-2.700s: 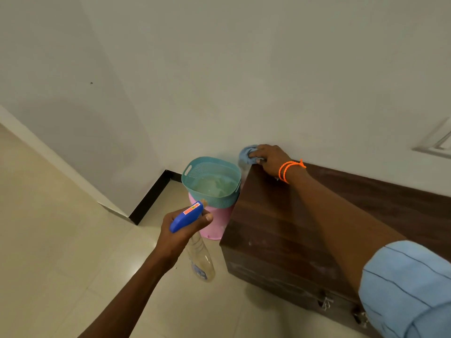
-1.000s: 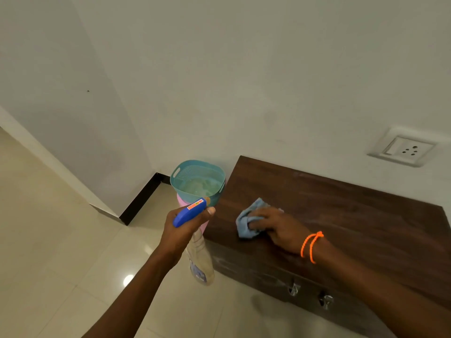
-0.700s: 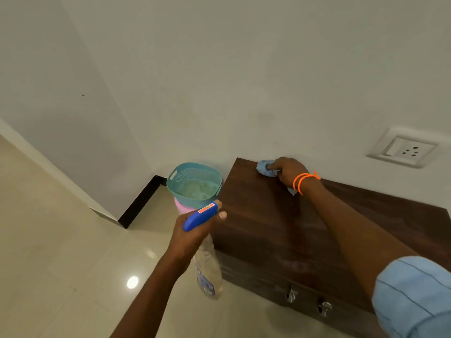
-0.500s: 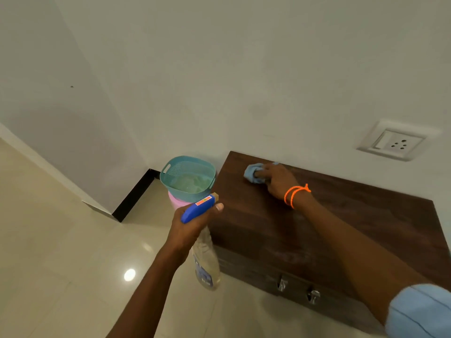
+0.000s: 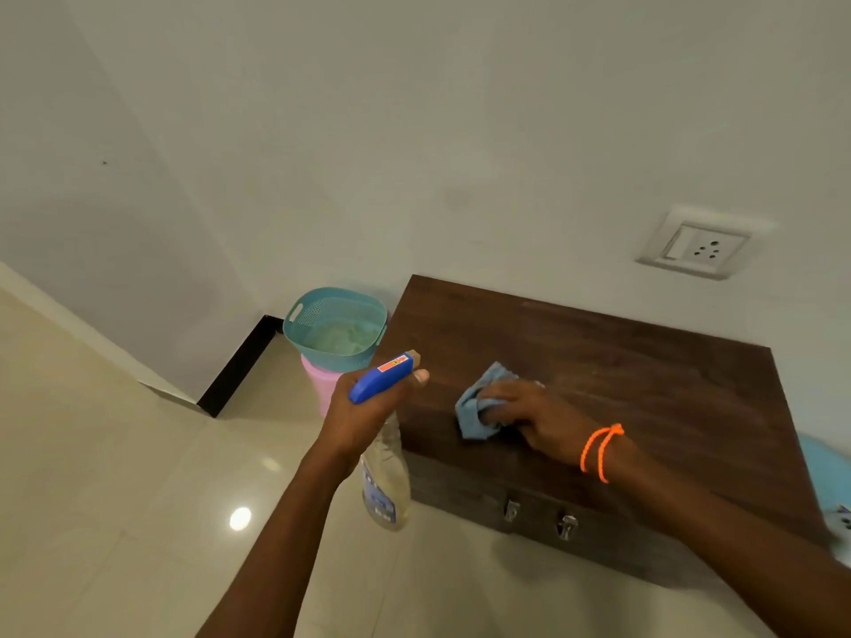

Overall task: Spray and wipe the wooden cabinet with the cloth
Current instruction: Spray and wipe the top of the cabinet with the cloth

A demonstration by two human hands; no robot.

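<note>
Left hand is nearest, clasping the neck of the bottle off the cabinet's left end, presumably kept clear while wiping goes on; the bottle hangs roughly upright below the fist, its blue head aimed up and right over the top. Beyond and to its right, the right hand presses the bunched cloth flat on the top near the front left part, fingers pointing left.

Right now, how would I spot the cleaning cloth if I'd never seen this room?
Find the dark wooden cabinet against the white wall. On its top, near the front left, the right hand presses down a crumpled cloth. It is the only light blue thing on the brown wood.
</note>
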